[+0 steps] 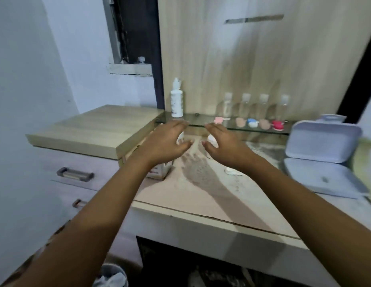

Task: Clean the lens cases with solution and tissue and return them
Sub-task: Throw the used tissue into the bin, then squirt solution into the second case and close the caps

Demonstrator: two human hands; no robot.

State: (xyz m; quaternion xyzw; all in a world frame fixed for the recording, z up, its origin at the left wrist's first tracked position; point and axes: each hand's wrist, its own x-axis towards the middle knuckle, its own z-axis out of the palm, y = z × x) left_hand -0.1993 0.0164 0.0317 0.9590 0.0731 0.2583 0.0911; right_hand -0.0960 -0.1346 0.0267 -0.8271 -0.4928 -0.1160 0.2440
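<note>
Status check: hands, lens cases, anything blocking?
Both hands open: left hand, right hand. Lens cases in a row on glass shelf, untouched. Small white items behind hands, unclear.

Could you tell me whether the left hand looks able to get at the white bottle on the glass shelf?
Probably yes: the left hand hovers just before the white bottle, at the left end of the glass shelf, with nothing between them.

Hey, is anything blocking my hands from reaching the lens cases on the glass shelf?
Nothing visible does. The lens cases sit in a row at the front edge of the glass shelf, and the clear bottles stand behind them. The left hand and right hand hover open just short of the shelf.
</note>
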